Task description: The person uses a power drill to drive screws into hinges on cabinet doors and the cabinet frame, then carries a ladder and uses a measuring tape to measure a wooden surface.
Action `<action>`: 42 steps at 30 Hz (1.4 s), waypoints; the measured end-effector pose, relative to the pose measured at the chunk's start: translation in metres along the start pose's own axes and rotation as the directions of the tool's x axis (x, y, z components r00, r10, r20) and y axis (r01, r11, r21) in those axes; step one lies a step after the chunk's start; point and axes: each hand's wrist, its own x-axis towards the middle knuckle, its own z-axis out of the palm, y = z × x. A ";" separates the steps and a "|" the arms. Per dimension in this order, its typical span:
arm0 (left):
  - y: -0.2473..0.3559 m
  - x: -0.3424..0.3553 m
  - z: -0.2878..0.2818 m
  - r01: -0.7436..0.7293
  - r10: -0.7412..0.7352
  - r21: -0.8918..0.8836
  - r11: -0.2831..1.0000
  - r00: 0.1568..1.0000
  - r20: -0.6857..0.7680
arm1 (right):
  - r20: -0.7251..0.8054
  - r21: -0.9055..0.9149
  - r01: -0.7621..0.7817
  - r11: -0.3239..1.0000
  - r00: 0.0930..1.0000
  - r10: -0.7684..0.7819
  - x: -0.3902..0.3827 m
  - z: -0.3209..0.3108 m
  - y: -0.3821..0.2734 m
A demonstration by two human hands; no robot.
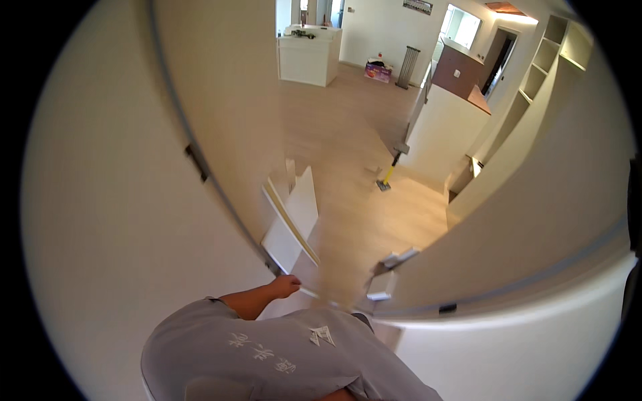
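Note:
My left hand (286,286) is low in the middle of the view, its fingers curled together. It is beside the lower end of the left door frame edge (231,214), near a white board (289,237) that leans there. Whatever the fingers may hold is hidden. My right hand is out of sight; only a sliver of skin from that arm shows at the bottom edge, below my grey shirt (267,351).
Pale walls flank the doorway. Beyond it, a yellow-and-black handled tool (390,172) is on the wood floor (334,134). White pieces (382,286) are by the right jamb. Farther off are a white counter (304,60), a purple box (378,71), a grey radiator-like rack (407,67) and shelves (535,73).

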 end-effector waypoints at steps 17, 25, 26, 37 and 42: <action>0.018 0.445 -0.201 0.290 -0.397 -0.427 0.857 0.899 -0.184 | -0.133 0.284 0.365 0.887 0.931 -0.341 0.565 -0.328 -0.580; -0.068 0.685 -0.326 0.289 -0.501 -0.512 0.809 0.795 -0.343 | -0.175 0.289 0.376 0.880 0.925 -0.338 0.803 -0.388 -0.851; -0.078 0.729 -0.354 0.268 -0.463 -0.472 0.840 0.807 -0.367 | -0.167 0.308 0.345 0.887 0.937 -0.306 0.828 -0.383 -0.866; -0.052 1.208 -0.778 -0.057 -0.069 -0.338 0.939 0.934 -0.350 | -0.025 0.419 0.356 0.835 0.924 -0.381 1.054 -0.387 -1.043; -0.220 1.350 -0.804 0.209 -0.389 -0.477 0.854 0.865 -0.317 | -0.004 0.377 0.348 0.858 0.927 -0.375 1.240 -0.411 -1.155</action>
